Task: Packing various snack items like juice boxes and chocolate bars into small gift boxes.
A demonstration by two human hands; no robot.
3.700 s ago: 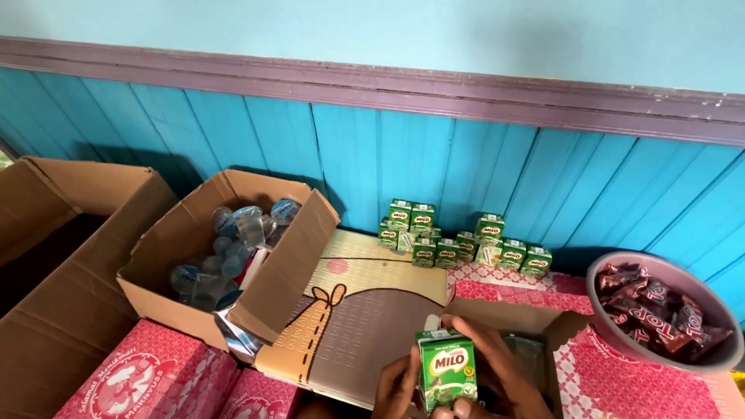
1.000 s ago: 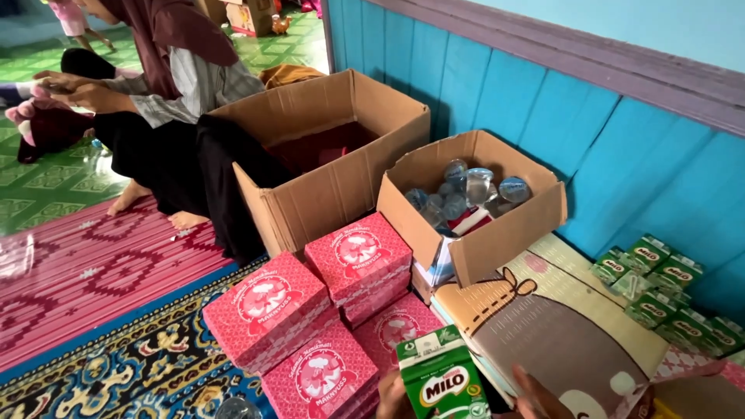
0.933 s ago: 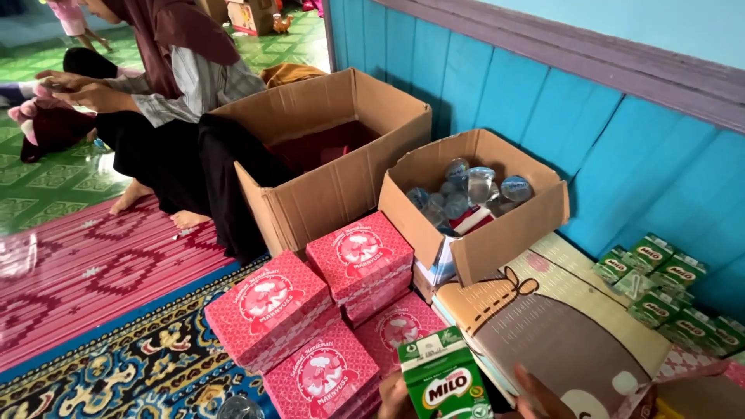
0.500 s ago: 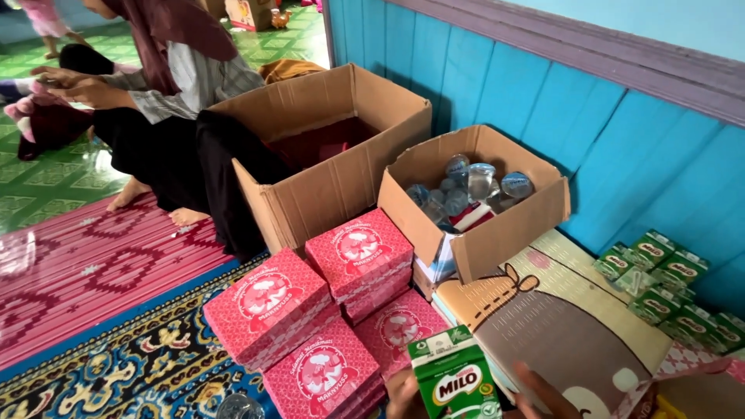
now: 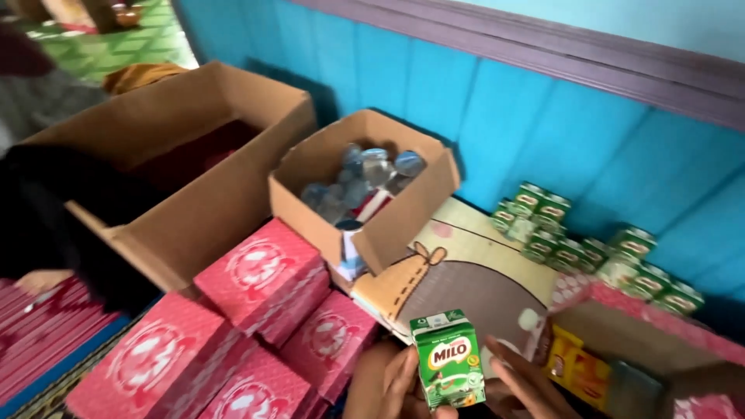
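A small green drink carton (image 5: 448,358) stands upright at the bottom middle of the head view, held between both hands. My left hand (image 5: 390,382) grips its left side and my right hand (image 5: 521,382) its right side with fingers spread along it. Just right of the hands is an open pink-patterned box (image 5: 630,316) with yellow packets (image 5: 578,366) inside. Beyond the carton lies a flat brown and cream cartoon-printed board (image 5: 466,281).
Stacks of pink patterned boxes (image 5: 260,273) lie to the left. A small cardboard box of sealed water cups (image 5: 361,182) and a larger open cardboard box (image 5: 178,167) stand behind them. Several green drink cartons (image 5: 597,252) line the blue plank wall. A person in dark clothes (image 5: 39,225) sits far left.
The view has swung right: the boxes and the seated person have shifted left, and the open pink box with yellow packets has come into sight. The carton stays in both hands.
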